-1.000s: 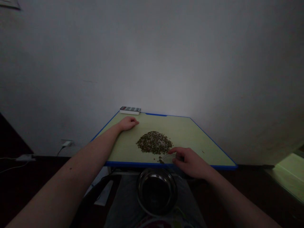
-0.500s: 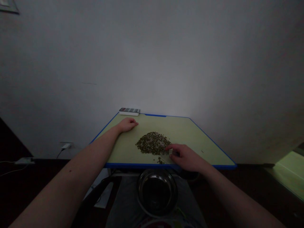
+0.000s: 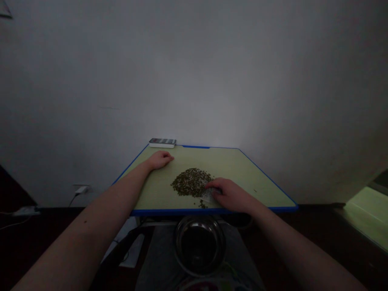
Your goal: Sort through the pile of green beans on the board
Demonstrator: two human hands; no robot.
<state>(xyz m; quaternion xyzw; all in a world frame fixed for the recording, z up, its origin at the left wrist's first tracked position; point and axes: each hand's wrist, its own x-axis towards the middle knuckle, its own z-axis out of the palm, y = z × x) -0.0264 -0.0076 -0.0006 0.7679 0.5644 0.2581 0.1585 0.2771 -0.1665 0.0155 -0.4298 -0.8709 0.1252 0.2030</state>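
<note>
A low heap of small greenish-brown beans or seeds (image 3: pixel 189 182), mixed with paler grains, lies on the pale yellow-green tabletop with a blue rim (image 3: pixel 242 165). My right hand (image 3: pixel 227 194) is at the heap's right edge, its bent index finger touching the grains and the thumb apart from it. Under those fingers is a whitish patch of grains (image 3: pixel 207 197). A few loose beans (image 3: pixel 202 204) sit near the front edge. My left hand (image 3: pixel 160 159) rests on the tabletop behind and left of the heap, fingers curled in, holding nothing visible.
Below the front edge, a shiny metal bowl (image 3: pixel 200 246) sits at my lap. A phone on a white box (image 3: pixel 163 143) is at the back left corner, against the grey wall (image 3: pixel 194 81). A plugged-in charger (image 3: pixel 81 190) is on the wall at left.
My right hand has shifted slightly left and its fingers have drawn in at the heap's edge. My left hand stays resting; the whole view has shifted a little.
</note>
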